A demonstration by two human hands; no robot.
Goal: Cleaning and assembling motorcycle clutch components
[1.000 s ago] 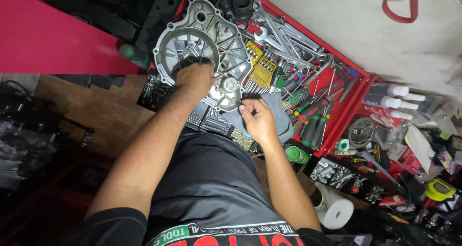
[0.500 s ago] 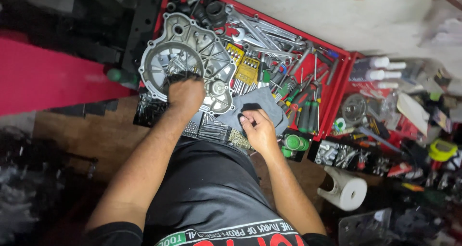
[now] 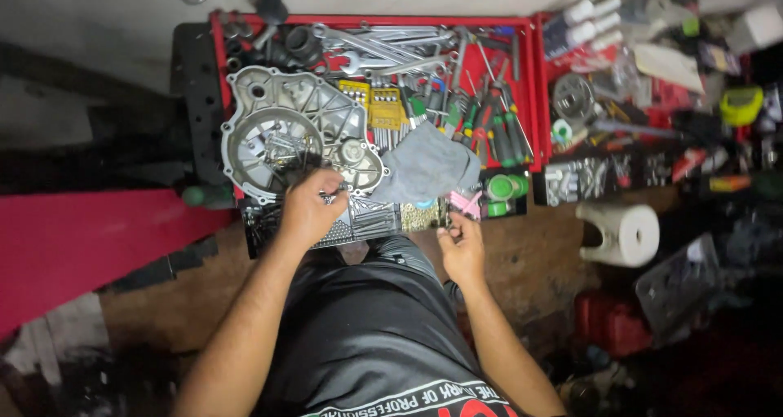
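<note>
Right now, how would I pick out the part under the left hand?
Look in the red tool tray, at its left end. There lies a silver cast-metal engine cover with a large round recess; the left hand rests at its lower edge. Everything beside it is slim hand tools.

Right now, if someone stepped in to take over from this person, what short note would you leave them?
Left hand: resting on the lower edge of the grey metal engine cover, pinching a small metal part I cannot identify.
Right hand: off the tray, by its front edge near a small pink item; whether it holds anything is unclear.
The cover lies in the red tool tray, grey rag beside it.
Done and left: cannot tell.
</note>
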